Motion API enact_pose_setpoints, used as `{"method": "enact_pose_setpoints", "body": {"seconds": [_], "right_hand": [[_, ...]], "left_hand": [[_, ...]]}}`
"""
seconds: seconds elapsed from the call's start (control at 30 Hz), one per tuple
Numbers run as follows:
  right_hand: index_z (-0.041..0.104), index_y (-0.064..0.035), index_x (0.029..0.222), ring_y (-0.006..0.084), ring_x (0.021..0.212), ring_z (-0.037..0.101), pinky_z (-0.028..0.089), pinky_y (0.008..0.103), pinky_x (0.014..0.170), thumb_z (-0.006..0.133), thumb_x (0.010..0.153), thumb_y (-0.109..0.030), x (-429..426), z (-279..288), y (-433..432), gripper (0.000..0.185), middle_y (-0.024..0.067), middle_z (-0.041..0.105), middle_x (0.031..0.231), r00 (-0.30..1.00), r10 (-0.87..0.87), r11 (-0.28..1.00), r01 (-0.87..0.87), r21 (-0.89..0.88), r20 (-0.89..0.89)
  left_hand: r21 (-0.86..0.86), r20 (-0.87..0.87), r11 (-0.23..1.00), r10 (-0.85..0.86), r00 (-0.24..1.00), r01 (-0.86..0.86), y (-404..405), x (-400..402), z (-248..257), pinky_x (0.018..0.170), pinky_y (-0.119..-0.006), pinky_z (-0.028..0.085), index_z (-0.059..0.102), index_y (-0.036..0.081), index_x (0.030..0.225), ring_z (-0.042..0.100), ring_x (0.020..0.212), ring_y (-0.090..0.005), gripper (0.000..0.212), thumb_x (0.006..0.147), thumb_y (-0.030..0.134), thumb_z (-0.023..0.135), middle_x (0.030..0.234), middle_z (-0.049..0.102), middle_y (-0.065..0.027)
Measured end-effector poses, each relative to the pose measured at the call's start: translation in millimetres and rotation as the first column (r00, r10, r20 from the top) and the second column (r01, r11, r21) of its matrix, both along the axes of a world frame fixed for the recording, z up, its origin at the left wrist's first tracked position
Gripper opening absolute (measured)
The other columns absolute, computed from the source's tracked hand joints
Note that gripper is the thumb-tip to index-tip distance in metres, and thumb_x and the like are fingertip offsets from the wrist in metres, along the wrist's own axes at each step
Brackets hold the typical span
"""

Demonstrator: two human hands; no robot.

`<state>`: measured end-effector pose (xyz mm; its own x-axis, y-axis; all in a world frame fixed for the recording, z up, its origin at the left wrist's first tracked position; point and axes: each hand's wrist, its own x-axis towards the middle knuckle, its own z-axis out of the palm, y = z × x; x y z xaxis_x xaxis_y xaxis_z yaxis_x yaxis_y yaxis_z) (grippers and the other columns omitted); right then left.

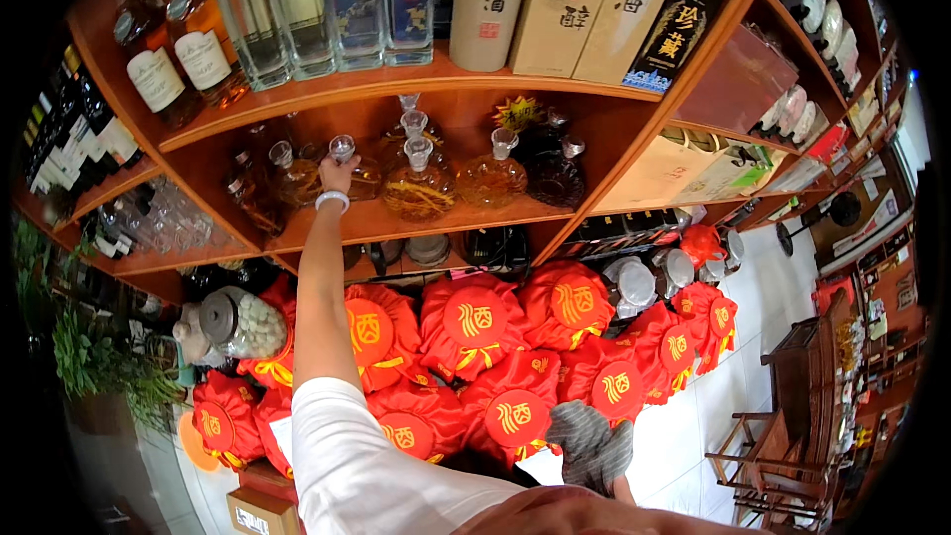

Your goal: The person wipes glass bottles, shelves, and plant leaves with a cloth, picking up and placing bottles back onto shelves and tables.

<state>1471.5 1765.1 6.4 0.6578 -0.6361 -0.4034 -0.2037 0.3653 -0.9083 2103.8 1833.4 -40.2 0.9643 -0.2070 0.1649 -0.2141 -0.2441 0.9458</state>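
My left hand (338, 172), with a pale bangle at the wrist, is closed around the neck of a glass decanter (365, 180) with a clear stopper on the middle shelf. Beside it stand a decanter of amber liquid (297, 180), a decanter with yellowish strips inside (418, 192), another amber decanter (492, 177) and a dark one (556, 178). Low in the view, my right hand (622, 491) shows only as a bit of skin below a bunched grey striped cloth (587, 442); its fingers are hidden by the cloth.
Several jars wrapped in red cloth (474, 316) crowd the floor below the wooden shelf (446, 215). A lidded glass jar (249, 323) stands at left near plants (96, 357). Tall bottles (356, 7) and boxes (568, 7) line the upper shelf. Wooden furniture (802, 379) is at right.
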Motion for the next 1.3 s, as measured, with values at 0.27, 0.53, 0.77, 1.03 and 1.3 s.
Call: {"method": "enact_pose_setpoints", "body": {"seconds": [0.27, 0.53, 0.77, 1.03, 1.3], "right_hand": [[0.052, -0.0132, 0.095, 0.0192, 0.093, 0.051, 0.041, 0.0352, 0.074, 0.049, 0.074, -0.027, 15, 13, -20, 0.025, 0.0020, 0.052, 0.099, 0.985, -0.023, 0.992, 0.001, 0.129, 0.171], [0.049, -0.0116, 0.100, 0.0187, 0.090, 0.050, 0.044, 0.0341, 0.069, 0.047, 0.079, -0.031, 55, 42, -20, 0.029, 0.0034, 0.051, 0.096, 0.940, 0.002, 0.976, -0.076, 0.204, 0.342], [0.046, -0.0101, 0.104, 0.0182, 0.087, 0.050, 0.046, 0.0332, 0.064, 0.045, 0.083, -0.035, 112, 94, 6, 0.033, 0.0046, 0.049, 0.093, 0.846, 0.040, 0.970, -0.160, 0.183, 0.531], [0.055, -0.0010, 0.094, 0.0260, 0.075, 0.059, 0.046, 0.0317, 0.068, 0.073, 0.060, -0.019, 168, 137, 47, 0.043, 0.0117, 0.060, 0.084, 0.801, 0.597, 0.360, -0.314, -0.879, -0.041], [0.052, 0.0003, 0.099, 0.0258, 0.081, 0.057, 0.044, 0.0318, 0.072, 0.067, 0.064, -0.014, 58, 128, 55, 0.040, 0.0129, 0.057, 0.090, 0.788, 0.593, 0.475, -0.176, -0.862, 0.166]], "left_hand": [[-0.080, 0.009, 0.996, 0.039, 0.999, -0.038, 8, -12, 48, 0.071, -0.035, 0.042, 0.058, -0.005, 0.094, 0.056, 0.076, -0.0226, 0.031, 0.071, 0.013, 0.067, 0.088, 0.062, -0.0122], [-0.029, 0.260, 0.998, 0.055, 0.964, -0.049, 38, -43, 111, 0.064, -0.034, 0.045, 0.062, 0.000, 0.087, 0.058, 0.065, -0.0213, 0.028, 0.067, 0.018, 0.070, 0.075, 0.063, -0.0132], [0.189, 0.551, 0.972, 0.014, 0.834, -0.141, 95, -165, 154, 0.069, -0.040, 0.043, 0.064, 0.011, 0.082, 0.054, 0.077, -0.0300, 0.033, 0.060, 0.035, 0.069, 0.078, 0.056, -0.0136], [-0.184, 0.359, 0.974, -0.060, 0.932, 0.134, 89, -383, 161, 0.061, -0.037, 0.044, 0.064, 0.008, 0.079, 0.056, 0.069, -0.0287, 0.030, 0.060, 0.029, 0.071, 0.072, 0.055, -0.0133], [-0.010, 0.288, 0.975, -0.211, 0.934, 0.223, 103, -491, 192, 0.061, -0.030, 0.045, 0.064, 0.005, 0.084, 0.059, 0.071, -0.0223, 0.030, 0.060, 0.019, 0.072, 0.078, 0.060, -0.0120]]}}
